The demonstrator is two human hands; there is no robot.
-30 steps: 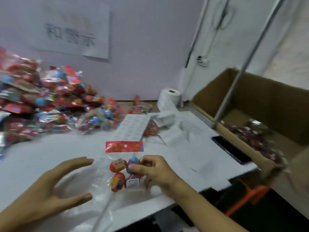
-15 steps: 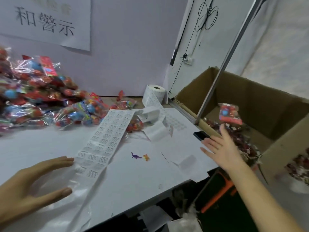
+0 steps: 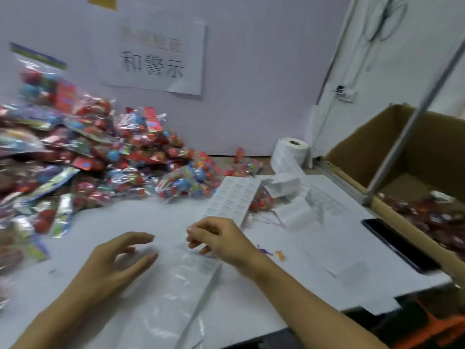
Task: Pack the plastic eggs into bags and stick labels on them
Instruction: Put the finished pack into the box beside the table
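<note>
On the white table (image 3: 314,248), right hand (image 3: 221,241) pinches at the label strip (image 3: 231,200); left hand (image 3: 118,263) loose, empty. Peel one label cleanly. Egg bags (image 3: 100,159) piled back-left.

Both bare forearms reach forward from the near edge, the left from the lower left, the right from the lower right. The left hand (image 3: 118,263) is palm-down and slightly tilted, its fingers (image 3: 141,239) loosely spread and gently bent, the thumb stretched out below them, gripping nothing. The right hand (image 3: 221,239) lies just beside it, knuckles up, wrist bent inward. Its fingers (image 3: 195,231) curl toward the thumb in a pinch; motion blur hides whether anything sits between the tips.
</note>
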